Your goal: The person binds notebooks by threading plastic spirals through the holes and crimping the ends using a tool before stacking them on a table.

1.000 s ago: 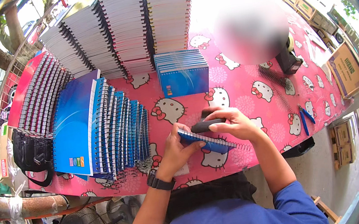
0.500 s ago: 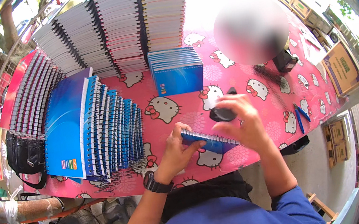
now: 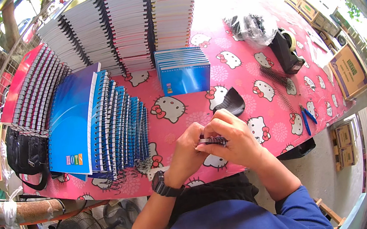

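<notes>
Now small blue spiral-bound notebook (image 3: 213,140) no longer flat on pink cartoon-print tablecloth (image 3: 233,68); lifted edge-on at near edge, left hand (image 3: 190,153) and right hand (image 3: 233,140) both pinching its black coil, fingers pressed together. Binding step apparently under way.

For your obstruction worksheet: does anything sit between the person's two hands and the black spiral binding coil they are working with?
Nothing visible does. The left hand and right hand both grip the black coil directly.

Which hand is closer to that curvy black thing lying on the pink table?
The right hand. The curvy black piece lies just beyond its knuckles, seemingly not touching. The left hand is farther off, down and to the left, pinching the same black spiral coil.
</notes>
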The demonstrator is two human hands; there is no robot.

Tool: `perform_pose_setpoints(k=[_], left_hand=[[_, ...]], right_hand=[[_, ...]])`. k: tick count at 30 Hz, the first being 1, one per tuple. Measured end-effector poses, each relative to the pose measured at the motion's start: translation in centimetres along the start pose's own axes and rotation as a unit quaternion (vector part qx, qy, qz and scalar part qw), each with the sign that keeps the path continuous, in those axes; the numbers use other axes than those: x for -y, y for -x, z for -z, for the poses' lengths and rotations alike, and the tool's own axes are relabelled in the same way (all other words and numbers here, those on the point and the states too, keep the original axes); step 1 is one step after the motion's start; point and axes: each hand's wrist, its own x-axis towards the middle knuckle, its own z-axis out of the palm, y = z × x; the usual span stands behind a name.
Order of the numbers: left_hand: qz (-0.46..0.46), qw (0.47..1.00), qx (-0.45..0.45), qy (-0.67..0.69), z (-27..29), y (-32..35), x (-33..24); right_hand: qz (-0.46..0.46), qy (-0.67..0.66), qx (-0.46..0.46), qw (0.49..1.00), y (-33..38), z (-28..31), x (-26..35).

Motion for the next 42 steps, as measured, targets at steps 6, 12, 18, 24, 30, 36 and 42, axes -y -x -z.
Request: perform_pose_setpoints(k=[6,12,18,24,30,36,42], left_hand=[[-0.026,0.999,-0.009,0.025,-0.3,-0.1,0.7],[0.033,0.998,0.008,0.058,-0.5,0.4,1.8],[0.071,0.967,-0.184,0.161,0.9,0.3,1.6],[-0.129,0.961,-0.064,-0.237,1.0,0.9,3.9],[0.035,0.976,-0.195,0.094,0.5,0.2,1.0],[0.032,0.976,-0.201,0.076,0.8,0.5,1.6],[0.012,0.988,-0.151,0.04,0.3,0.3,0.9]], right_hand=[[0.017,0.022,0.041,0.999,0.2,-0.1,-0.3],[0.044,0.078,0.079,0.993,-1.2,0.4,0.3],[0.067,-0.137,-0.255,0.955,-8.7,5.4,5.5],[-0.029,-0.474,-0.159,0.866,-18.0,0.2,12.3],[0.087,0.001,-0.116,0.989,-18.5,-5.6,5.3],[-0.017,0.021,-0.027,0.999,-14.0,-1.4,-5.6],[-0.011,0.289,-0.116,0.95,-9.3,-3.5,-13.4]])
